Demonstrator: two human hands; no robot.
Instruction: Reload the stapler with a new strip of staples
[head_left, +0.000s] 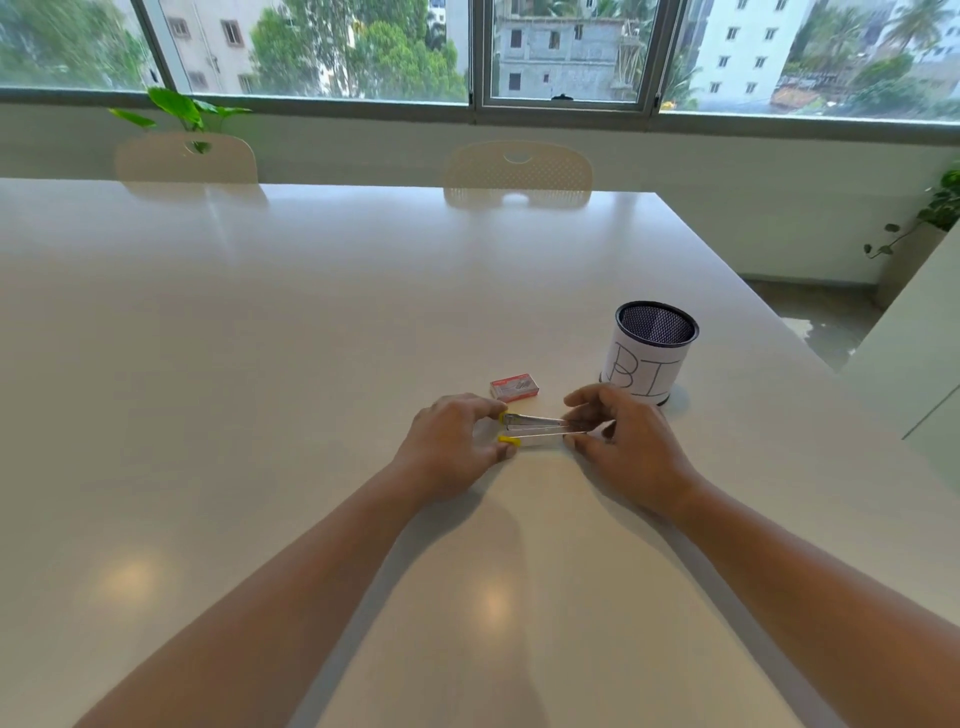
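Note:
A small stapler (535, 428) with yellow ends and a metal top lies on the white table (311, 338), hinged apart so two arms show. My left hand (457, 441) pinches its yellow left end. My right hand (618, 436) grips its right end with fingers curled over the metal. A small red staple box (514, 387) rests closed on the table just behind the stapler. No loose staple strip can be made out.
A black mesh cup (652, 351) wrapped in white paper with letters stands to the right, behind my right hand. Two cream chairs (517, 174) stand at the far table edge. The table's right edge runs diagonally past the cup.

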